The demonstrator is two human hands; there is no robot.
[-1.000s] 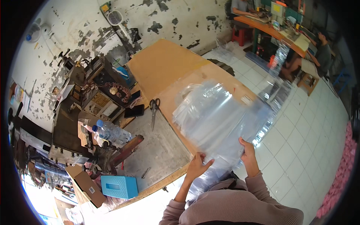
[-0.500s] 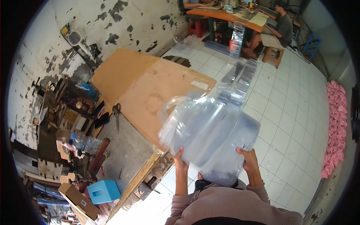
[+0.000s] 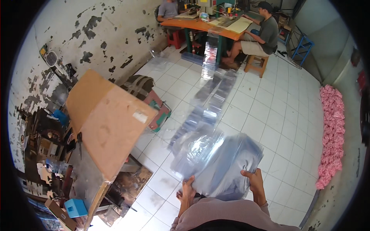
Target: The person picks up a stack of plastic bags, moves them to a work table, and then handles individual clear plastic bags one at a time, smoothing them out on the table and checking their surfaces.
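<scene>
Lower centre: left hand [image 3: 187,187] and right hand [image 3: 254,181], fingers gripping opposite edges of plastic sheets [image 3: 231,169]; even, level support suits such limp film.

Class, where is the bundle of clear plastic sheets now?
In the head view, the bundle is low, near the centre, held between the left hand and the right hand, above the white tiled floor.

Workshop, scissors [image 3: 79,146] and dark equipment [image 3: 48,134] along a grey tabletop [image 3: 88,173], people [image 3: 266,32] seated at an orange tabletop [image 3: 176,24] with a machine [image 3: 207,4]; clear plastic sheets [image 3: 231,165], white floor tiles [image 3: 275,115], peeling wall [image 3: 123,23]
</scene>
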